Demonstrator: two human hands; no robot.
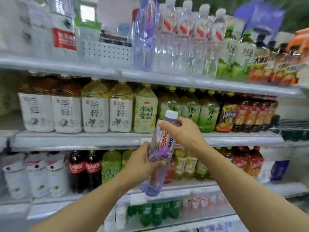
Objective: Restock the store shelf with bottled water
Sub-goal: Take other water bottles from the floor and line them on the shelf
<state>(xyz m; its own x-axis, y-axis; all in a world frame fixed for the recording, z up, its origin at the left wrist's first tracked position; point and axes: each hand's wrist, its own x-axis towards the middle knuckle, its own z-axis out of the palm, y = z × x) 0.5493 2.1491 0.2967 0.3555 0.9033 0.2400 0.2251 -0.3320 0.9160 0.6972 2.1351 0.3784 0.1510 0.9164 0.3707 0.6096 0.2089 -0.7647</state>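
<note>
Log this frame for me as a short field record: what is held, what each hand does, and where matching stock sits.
held item: purple-tinted water bottle, white cap, tilted
left hand: grips the bottle's lower half
right hand: grips the bottle's neck below the cap
matching stock: purple bottle on top shelf, beside clear water bottles
top shelf: gap left of purple bottle
image quality: blurred

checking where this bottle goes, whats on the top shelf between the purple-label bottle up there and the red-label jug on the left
In the head view, a white perforated basket sits between the purple-label bottle and the red-label jug on the top shelf; its contents are too blurred to tell.
</note>
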